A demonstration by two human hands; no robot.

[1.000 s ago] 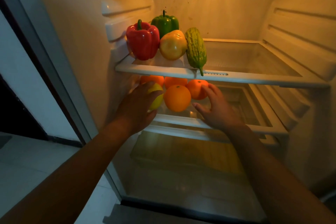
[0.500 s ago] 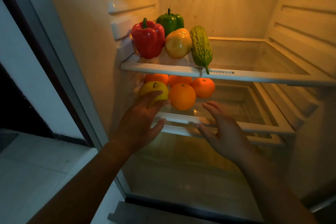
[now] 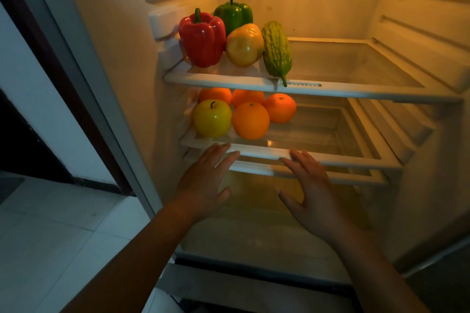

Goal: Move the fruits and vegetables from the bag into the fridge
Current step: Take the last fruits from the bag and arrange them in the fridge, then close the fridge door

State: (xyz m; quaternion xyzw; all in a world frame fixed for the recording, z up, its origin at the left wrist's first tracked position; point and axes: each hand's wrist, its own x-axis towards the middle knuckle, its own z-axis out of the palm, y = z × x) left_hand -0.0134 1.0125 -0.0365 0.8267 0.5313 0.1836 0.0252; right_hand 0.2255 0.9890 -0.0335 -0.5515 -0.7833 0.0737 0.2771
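Both hands are flat and empty; left hand (image 3: 203, 185) sits just below the apple (image 3: 212, 118), right hand (image 3: 312, 195) below bare shelf (image 3: 335, 159).

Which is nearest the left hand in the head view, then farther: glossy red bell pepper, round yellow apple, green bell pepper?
1. Round yellow apple, lower shelf, just above left hand.
2. Glossy red bell pepper, upper shelf, front.
3. Green bell pepper, upper shelf, rear.

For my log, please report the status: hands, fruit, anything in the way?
Left hand open, right hand open, both empty, near middle shelf front edge. Yellow apple on that shelf beside oranges. Nothing in the way.
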